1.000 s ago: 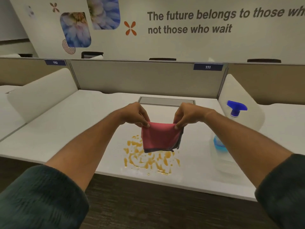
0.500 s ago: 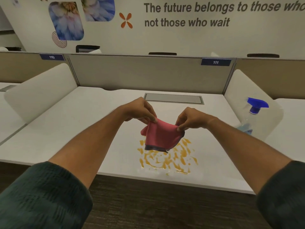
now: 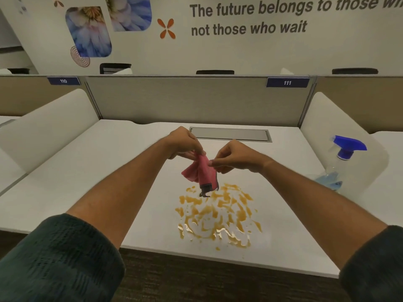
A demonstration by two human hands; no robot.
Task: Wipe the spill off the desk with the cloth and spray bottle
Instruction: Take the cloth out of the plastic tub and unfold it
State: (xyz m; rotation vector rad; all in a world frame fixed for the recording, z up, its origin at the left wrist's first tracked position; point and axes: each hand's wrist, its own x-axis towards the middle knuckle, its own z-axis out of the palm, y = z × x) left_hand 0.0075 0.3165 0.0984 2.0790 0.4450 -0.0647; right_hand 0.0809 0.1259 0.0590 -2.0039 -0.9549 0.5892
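A pink cloth (image 3: 201, 172) with a dark hem hangs bunched between my two hands, above the far edge of the spill. My left hand (image 3: 185, 143) pinches its top from the left, and my right hand (image 3: 234, 158) pinches it from the right, fingertips almost touching. An orange-yellow spill (image 3: 218, 214) lies in scattered streaks on the white desk (image 3: 98, 171), near the front edge. A clear spray bottle (image 3: 340, 166) with a blue trigger head stands at the right, holding a little blue liquid. It is apart from both hands.
A grey cable hatch (image 3: 231, 134) is set into the desk behind my hands. White side dividers (image 3: 43, 127) flank the desk, and a grey partition (image 3: 196, 101) closes the back. Dark carpet (image 3: 196, 280) lies below the desk's front edge.
My hands have come closer together, so the cloth went from spread flat to a narrow bunched fold. The view shifted left, so the spill and bottle sit further right.
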